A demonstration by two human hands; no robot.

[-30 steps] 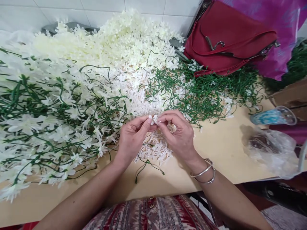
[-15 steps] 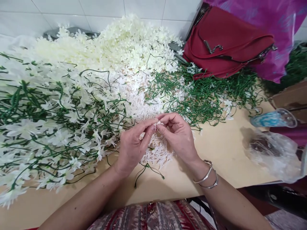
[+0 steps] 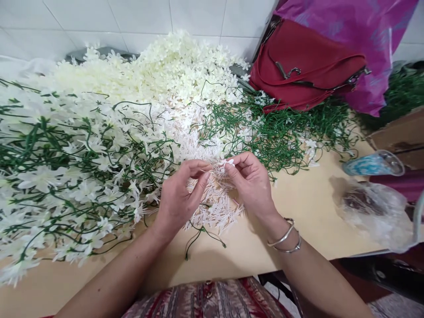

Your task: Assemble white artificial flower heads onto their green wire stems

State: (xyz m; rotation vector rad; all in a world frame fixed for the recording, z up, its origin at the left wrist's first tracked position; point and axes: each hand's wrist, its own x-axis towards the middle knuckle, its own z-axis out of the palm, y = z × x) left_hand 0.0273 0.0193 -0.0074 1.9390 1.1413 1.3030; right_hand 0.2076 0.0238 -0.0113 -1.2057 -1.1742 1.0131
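My right hand (image 3: 253, 185) pinches a small white artificial flower (image 3: 228, 164) between thumb and fingertips. To its left, my left hand (image 3: 179, 194) has thumb and index tip nearly together. Something thin and pale seems to sit between them, too small to name. Both hands hover over a heap of short white stamen sticks (image 3: 217, 214). Close by on the left lies a big pile of white flowers on green stems (image 3: 82, 190). A loose green stem piece (image 3: 202, 229) rests on the table in front of the sticks.
Cream blossoms (image 3: 179, 66) are heaped along the tiled wall. Bare green stems (image 3: 281, 137) lie at right, below a red handbag (image 3: 308, 66) and a purple bag (image 3: 374, 53). A blue patterned cup (image 3: 371, 163) and a clear plastic bag (image 3: 374, 207) sit at the table's right side.
My hands have moved apart from touching at the fingertips. The flower now shows in the right hand, and the left has shifted slightly left. The whole view has tilted a little.
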